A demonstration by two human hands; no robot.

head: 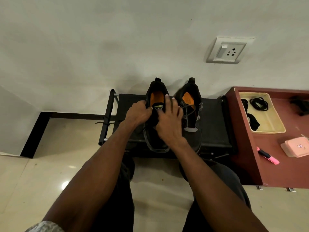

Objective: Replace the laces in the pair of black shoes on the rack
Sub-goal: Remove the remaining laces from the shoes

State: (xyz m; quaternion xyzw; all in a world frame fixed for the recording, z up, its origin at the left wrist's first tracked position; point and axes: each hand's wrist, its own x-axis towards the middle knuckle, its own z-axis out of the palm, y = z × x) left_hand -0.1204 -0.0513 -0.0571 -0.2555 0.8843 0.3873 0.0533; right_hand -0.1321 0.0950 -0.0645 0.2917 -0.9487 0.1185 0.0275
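Two black shoes with orange insoles stand side by side on a black rack [212, 114], heels toward the wall. My left hand [138, 113] grips the left side of the left shoe [156, 91] near its tongue, fingers curled. My right hand [168, 118] lies over the same shoe's tongue and lacing area, fingers spread and reaching toward the collar. The right shoe [190, 101] has a loose dark lace across its tongue. A black lace [105, 123] hangs off the rack's left edge.
A dark red cabinet top [284, 164] stands right of the rack. On it sit a cream tray [267, 124] holding coiled black laces [259, 103], a pink highlighter [267, 155] and a pink case [296, 146]. A wall socket [227, 51] is above. Glossy tiled floor [50, 164] lies left.
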